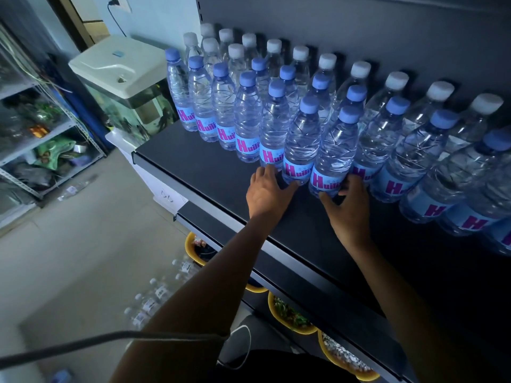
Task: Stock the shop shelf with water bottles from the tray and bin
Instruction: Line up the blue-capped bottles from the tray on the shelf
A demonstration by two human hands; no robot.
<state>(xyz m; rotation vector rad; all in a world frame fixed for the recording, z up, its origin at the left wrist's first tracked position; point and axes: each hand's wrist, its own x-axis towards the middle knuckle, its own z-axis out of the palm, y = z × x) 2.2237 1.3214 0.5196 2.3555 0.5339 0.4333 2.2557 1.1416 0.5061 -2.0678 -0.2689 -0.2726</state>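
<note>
Several clear water bottles stand in rows on the black shop shelf: blue caps with blue labels in front, white caps behind. My left hand grips the base of one front-row blue-capped bottle. My right hand holds the base of the blue-capped bottle next to it, thumb and fingers curled round its label. Both bottles stand upright on the shelf. More white-capped bottles stand on the floor below; what they sit in is blurred.
A lower shelf holds yellow bowls of goods. Left of the shelf stands a fish tank with a white lid. A metal rack with clutter lines the far left. A dark cable crosses the lower left.
</note>
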